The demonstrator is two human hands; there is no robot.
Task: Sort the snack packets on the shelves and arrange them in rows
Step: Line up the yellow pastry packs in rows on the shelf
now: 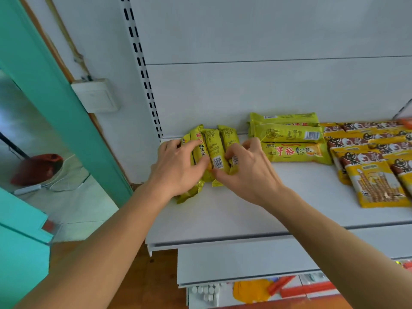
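Observation:
Several yellow-green snack packets lie side by side, pointing front to back, at the left end of the white shelf. My left hand grips the left packets of this bunch. My right hand pinches the right ones, its thumb under a packet's near end. A stack of the same yellow-green packets lies crosswise just to the right. Yellow-and-brown stick-biscuit packets are piled at the shelf's right end.
The white back panel and a slotted upright bound the shelf. A teal door frame and a wall switch stand at left. Lower shelves hold orange and red items.

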